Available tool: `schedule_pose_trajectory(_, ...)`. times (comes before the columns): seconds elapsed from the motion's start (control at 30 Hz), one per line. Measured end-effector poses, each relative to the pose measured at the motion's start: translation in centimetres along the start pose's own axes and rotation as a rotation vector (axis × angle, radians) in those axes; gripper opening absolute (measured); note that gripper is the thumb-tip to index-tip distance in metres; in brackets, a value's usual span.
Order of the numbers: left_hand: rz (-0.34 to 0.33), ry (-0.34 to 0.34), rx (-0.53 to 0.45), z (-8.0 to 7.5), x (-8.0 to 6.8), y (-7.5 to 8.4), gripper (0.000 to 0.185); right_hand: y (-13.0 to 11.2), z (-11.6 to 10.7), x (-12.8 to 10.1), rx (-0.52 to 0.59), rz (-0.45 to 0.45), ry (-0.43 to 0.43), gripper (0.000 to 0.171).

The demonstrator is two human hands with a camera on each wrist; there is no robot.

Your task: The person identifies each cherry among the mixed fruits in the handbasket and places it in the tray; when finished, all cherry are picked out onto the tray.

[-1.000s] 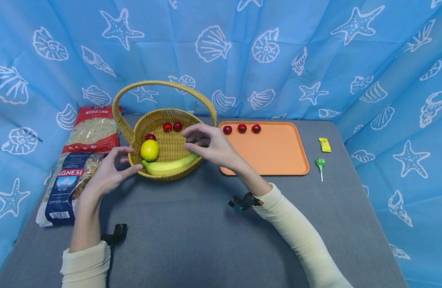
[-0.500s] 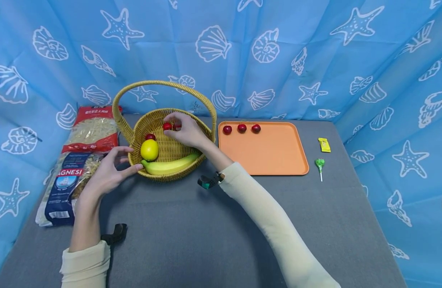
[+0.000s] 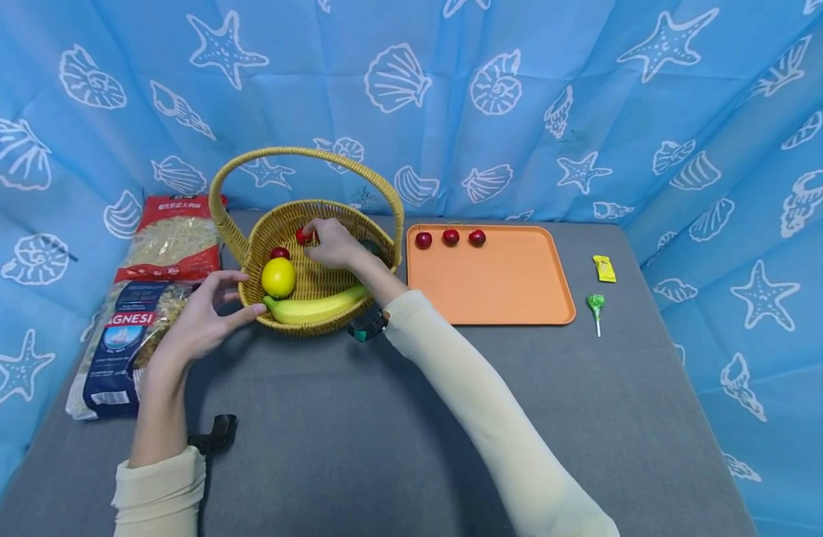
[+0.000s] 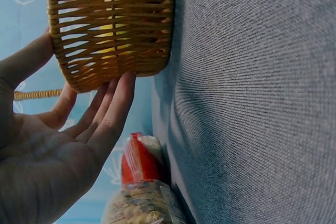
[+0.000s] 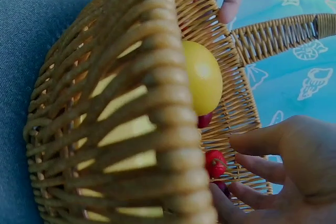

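Head view: right hand (image 3: 331, 242) is inside the wicker basket (image 3: 287, 224) w/ fingertips pinching a red cherry (image 3: 304, 236) near the back wall; left hand (image 3: 200, 321) relaxed, fingers straight against basket's outer left side. Left wrist view: straight fingers (image 4: 113, 111) touch the basket wall (image 4: 113, 24), gripping nothing. Right wrist view: fingertips (image 5: 252, 145) close round the cherry (image 5: 215, 162), just beside the lemon (image 5: 202, 77).

Only readable txt: "GNESI" in white caps on a red band, on the blue pasta bag (image 3: 119, 339) at table's left edge; 1st letter cut off. Red pasta bag (image 3: 173, 239) behind it has white print, too small to read.
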State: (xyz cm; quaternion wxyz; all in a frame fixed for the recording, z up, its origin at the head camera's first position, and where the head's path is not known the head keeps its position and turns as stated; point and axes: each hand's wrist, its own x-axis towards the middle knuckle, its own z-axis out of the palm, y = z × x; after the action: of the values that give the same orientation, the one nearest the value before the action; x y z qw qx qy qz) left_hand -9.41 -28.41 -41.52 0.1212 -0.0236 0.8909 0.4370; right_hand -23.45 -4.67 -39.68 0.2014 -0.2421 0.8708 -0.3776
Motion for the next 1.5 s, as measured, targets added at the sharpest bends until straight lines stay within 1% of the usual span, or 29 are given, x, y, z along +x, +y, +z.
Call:
schedule_pose_trajectory(0.07, 0.003, 0.0, -0.003, 0.0, 0.0, 0.0, 0.079, 0.0, 0.1, 0.2, -0.028, 0.013, -0.007, 0.043)
schedule_pose_trajectory(0.23, 0.008, -0.004, -0.004, 0.0, 0.0, 0.0, 0.079, 0.1, 0.1, 0.6, -0.029, 0.061, 0.004, 0.048)
schedule_pose_trajectory(0.5, 0.008, -0.005, -0.009, -0.1, -0.1, -0.1, 0.079, 0.0, 0.5, 1.1, -0.054, 0.081, -0.064, 0.06)
schedule_pose_trajectory(0.77, 0.016, -0.001, -0.005, -0.1, -0.1, -0.1, 0.078, -0.1, 1.0, 1.7, -0.006, 0.122, -0.056, 0.072)
schedule_pose_trajectory(1.0, 0.013, -0.005, -0.011, -0.1, -0.1, -0.1, 0.079, 0.1, 1.5, 1.8, -0.012, 0.101, -0.059, 0.063)
schedule_pose_trajectory(1.23, 0.016, -0.002, -0.007, 0.0, -0.1, 0.0, 0.078, 0.2, 1.8, 1.9, -0.018, 0.109, -0.052, 0.072)
schedule_pose_trajectory(1.33, 0.015, -0.002, -0.008, 0.0, 0.0, 0.0, 0.078, 0.3, 1.9, 2.0, -0.021, 0.1, -0.045, 0.071)
schedule_pose_trajectory(1.5, 0.016, 0.003, -0.003, 0.0, 0.0, 0.1, 0.078, 0.2, 2.0, 1.9, -0.007, 0.081, -0.033, 0.064)
